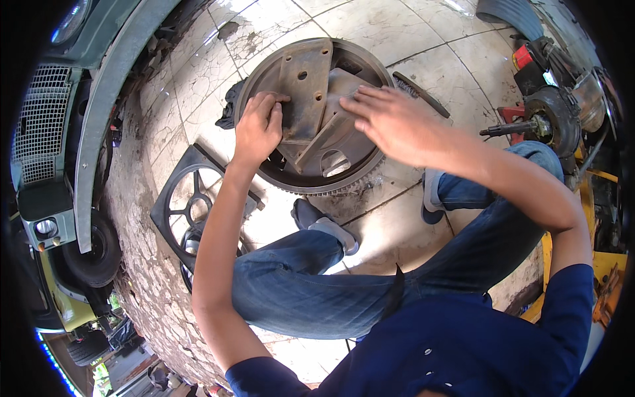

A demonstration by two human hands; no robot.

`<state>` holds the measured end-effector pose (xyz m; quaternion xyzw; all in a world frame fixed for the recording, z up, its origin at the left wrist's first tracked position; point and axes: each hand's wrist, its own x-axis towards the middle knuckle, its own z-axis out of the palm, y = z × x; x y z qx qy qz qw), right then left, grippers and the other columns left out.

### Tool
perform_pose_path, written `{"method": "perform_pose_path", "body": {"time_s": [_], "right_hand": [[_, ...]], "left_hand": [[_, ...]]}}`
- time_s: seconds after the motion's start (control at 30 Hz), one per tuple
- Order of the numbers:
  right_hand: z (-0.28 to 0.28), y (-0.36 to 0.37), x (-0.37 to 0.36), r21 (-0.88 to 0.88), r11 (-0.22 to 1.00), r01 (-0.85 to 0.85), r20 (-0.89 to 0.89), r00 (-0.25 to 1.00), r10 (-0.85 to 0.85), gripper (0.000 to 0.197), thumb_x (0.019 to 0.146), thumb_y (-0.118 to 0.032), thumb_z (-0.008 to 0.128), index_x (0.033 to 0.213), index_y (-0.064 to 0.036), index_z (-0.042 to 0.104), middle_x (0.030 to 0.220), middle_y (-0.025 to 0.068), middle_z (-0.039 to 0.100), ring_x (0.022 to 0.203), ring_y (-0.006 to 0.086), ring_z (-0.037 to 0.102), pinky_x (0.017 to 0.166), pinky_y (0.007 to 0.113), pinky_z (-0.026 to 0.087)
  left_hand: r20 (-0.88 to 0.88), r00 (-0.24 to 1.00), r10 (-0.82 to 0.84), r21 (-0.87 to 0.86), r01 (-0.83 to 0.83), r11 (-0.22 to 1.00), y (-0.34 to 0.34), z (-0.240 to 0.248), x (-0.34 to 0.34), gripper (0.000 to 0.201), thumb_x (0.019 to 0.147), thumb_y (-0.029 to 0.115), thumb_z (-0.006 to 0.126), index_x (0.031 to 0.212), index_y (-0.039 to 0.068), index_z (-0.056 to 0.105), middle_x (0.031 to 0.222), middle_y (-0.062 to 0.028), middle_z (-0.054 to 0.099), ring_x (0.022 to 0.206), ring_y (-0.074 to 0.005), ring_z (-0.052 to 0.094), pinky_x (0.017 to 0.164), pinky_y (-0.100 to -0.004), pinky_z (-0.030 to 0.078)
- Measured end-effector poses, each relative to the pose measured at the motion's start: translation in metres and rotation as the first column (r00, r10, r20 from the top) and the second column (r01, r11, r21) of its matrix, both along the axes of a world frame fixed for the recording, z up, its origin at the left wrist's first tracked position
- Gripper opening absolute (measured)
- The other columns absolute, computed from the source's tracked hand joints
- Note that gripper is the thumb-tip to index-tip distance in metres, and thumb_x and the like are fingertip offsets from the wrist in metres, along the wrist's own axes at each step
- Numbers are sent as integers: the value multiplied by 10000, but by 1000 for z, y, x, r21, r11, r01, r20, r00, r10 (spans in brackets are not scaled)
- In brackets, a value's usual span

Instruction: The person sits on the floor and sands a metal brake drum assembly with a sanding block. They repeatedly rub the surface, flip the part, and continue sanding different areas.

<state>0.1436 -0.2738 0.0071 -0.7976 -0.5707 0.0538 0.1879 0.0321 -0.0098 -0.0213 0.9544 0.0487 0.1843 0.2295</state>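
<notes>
Palm down, right hand (395, 124) spreads its grip; left hand (259, 130) curls at the metal plate (304, 92), pinch unclear

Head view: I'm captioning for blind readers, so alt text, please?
A person's left hand touches a holed metal plate on a toothed wheel; the right hand is by a slanted strip. The wheel lies on a tiled floor, a brush beside it.
</notes>
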Motion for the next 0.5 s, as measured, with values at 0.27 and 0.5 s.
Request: {"method": "perform_pose_path", "body": {"time_s": [0.27,0.5], "right_hand": [[-17,-1,-2,-31,999,-31,120,992,34,475,1053,-197,418,1441,77,420,1483,238,464,1427,362,393,1178,533,306],[-17,-2,10,-65,998,-23,122,992,31,464,1048,-181,411,1413,105,441,1421,259,526,1387,371,450,1166,528,334]], "left_hand": [[-30,999,-19,-29,18,999,-1,1,-1,224,957,51,485,1064,10,678,1121,-146,651,1073,-326,605,949,-384,459],[-22,999,-27,-29,27,999,-5,4,1,220,954,50,490,1062,12,678,1106,-142,654,1063,-329,607,943,-381,461]]}}
